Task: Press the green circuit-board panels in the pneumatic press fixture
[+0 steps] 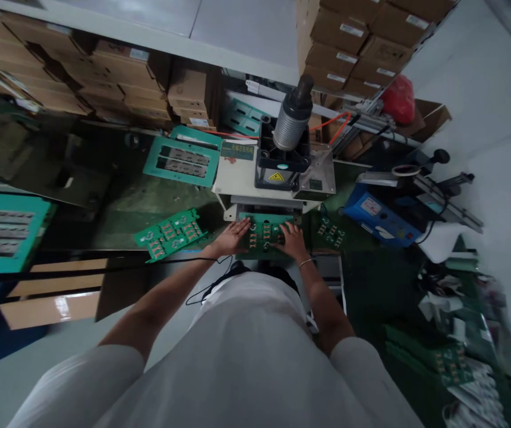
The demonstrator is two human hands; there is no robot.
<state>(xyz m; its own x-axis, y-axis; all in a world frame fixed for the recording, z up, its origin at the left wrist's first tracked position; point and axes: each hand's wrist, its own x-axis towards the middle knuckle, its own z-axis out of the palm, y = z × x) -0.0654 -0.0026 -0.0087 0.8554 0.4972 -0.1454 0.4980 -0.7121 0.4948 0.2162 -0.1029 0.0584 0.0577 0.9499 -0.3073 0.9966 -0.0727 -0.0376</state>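
- Now, at the front of the press (282, 160), a green circuit board (267, 232) lies between the person's two hands, copper-coloured parts showing across its face and a teal strip (262, 217) running along its far side.
- Over on the left, the left hand (233, 236) is at the board's left end, fingers stretched out straight, not clenched, thumb apart from them.
- And the right hand (293, 242) covers the right end, fingers spread and a little bent, touching the board; whether they pinch its edge, I cannot tell.
- Up on the press there's a yellow warning triangle (276, 176) with a black symbol, plain to see, and above it a small green oval sticker (283, 166), too small to read.
- On the pale housing, a dark green nameplate (237, 150) carries a line of characters, too blurred to make out.
- Off to the right, a blue machine (382, 217) wears a white label (371, 205) whose print does not resolve.
- High on the right, stacked cartons (342, 35), each with a white sticker; the lettering is lost at this range.
- Down at board level, a larger green panel (173, 235) lies left of the left hand, and a smaller board (330, 232) lies right of the right hand.
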